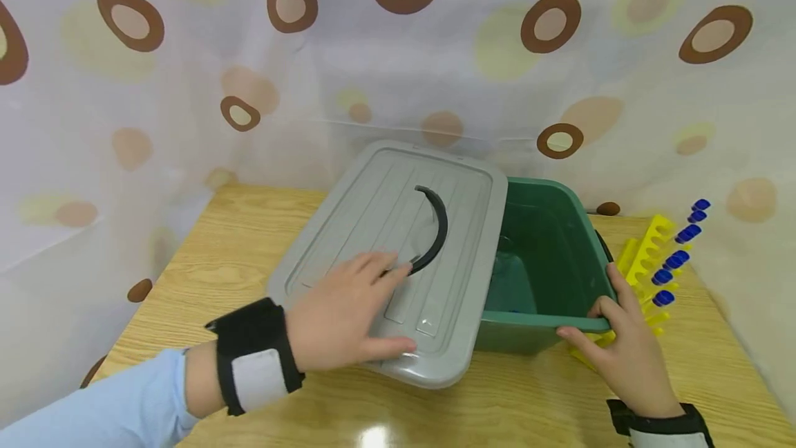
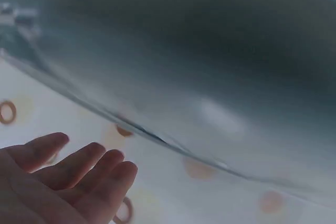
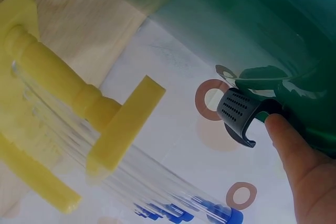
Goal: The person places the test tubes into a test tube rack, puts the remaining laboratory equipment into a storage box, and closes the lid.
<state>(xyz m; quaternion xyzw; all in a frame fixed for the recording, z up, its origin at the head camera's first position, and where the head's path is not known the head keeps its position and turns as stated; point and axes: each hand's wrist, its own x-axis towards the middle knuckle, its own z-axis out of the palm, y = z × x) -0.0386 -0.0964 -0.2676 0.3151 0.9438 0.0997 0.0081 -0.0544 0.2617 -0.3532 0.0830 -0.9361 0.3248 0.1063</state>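
A grey lid (image 1: 398,227) with a curved black handle (image 1: 440,227) lies slanted across the left part of a green plastic storage box (image 1: 541,334). The box's right part is uncovered, and its inside shows. My left hand (image 1: 348,310) is over the lid, fingers outstretched by the near end of the handle; the left wrist view shows these fingers (image 2: 100,177) straight and holding nothing. With my right hand (image 1: 628,344) I grip the box's near right corner, thumb at the front rim. In the right wrist view, one finger (image 3: 294,145) touches a black side clip (image 3: 239,111).
Just right of the box stands a yellow test tube rack (image 1: 647,254) holding several clear tubes with blue caps (image 1: 664,298). Both are on a wooden table (image 1: 249,227). A patterned sheet (image 1: 348,75) hangs behind and around it.
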